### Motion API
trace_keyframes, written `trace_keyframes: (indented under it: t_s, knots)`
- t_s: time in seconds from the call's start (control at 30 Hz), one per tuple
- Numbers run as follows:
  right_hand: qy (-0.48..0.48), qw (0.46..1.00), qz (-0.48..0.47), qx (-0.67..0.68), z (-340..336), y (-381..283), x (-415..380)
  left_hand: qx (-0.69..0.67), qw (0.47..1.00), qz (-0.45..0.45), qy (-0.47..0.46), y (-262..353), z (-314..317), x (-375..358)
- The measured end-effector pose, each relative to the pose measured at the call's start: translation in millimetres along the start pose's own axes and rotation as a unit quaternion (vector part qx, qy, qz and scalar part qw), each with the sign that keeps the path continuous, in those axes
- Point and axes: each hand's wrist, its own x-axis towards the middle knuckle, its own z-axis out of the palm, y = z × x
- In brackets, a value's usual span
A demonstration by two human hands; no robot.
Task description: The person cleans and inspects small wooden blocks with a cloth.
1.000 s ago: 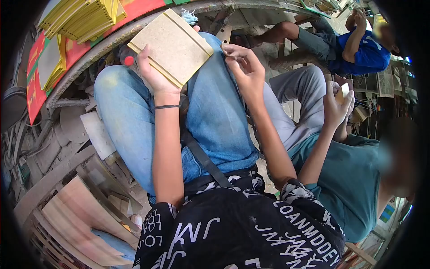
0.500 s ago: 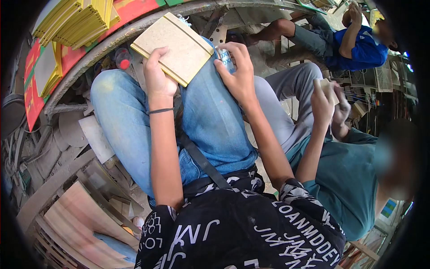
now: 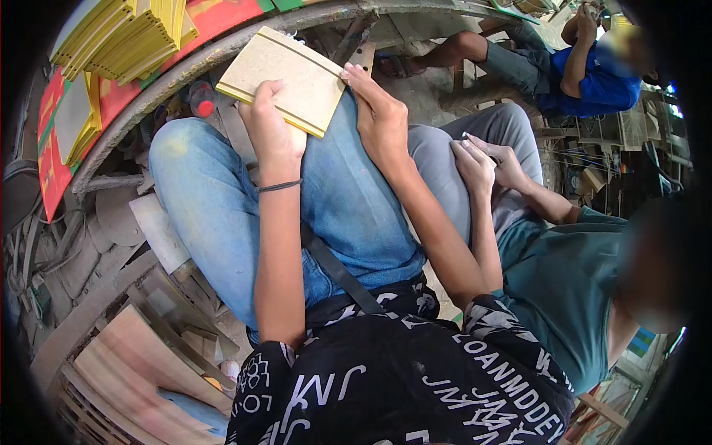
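Note:
A thin, light wooden panel with yellow edges and a dark groove near two opposite sides is tilted above my knee. My left hand is closed on its near left edge, thumb on the upper face and fingers hidden beneath. At the panel's right edge, my right hand has its fingers bent and pressed together, with the fingertips touching the corner. The palm faces away, so whatever lies under those fingers is hidden; the blue-printed piece seen there earlier does not show.
Stacked yellow-edged panels lie on a red and green table at the left. Close on my right sits a person in a teal shirt, hands together. Another person in blue sits farther back. Wooden boards stand lower left.
My right hand has moved left and up to the panel's edge, and the blue-printed piece has gone from sight. The panel has turned slightly in my left hand. The neighbour's hands have lowered.

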Motion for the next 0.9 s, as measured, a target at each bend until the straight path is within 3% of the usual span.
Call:
trace_keyframes:
  t_s: [0.83,0.9]
  knots:
    - [-0.022,0.994,0.006,-0.103,1,-9,15,0.029,0.999,0.019,-0.032,-5,-7,3]
    - [-0.057,0.991,0.004,-0.125,-1,-13,22,0.024,0.999,0.011,-0.024,-3,-5,3]
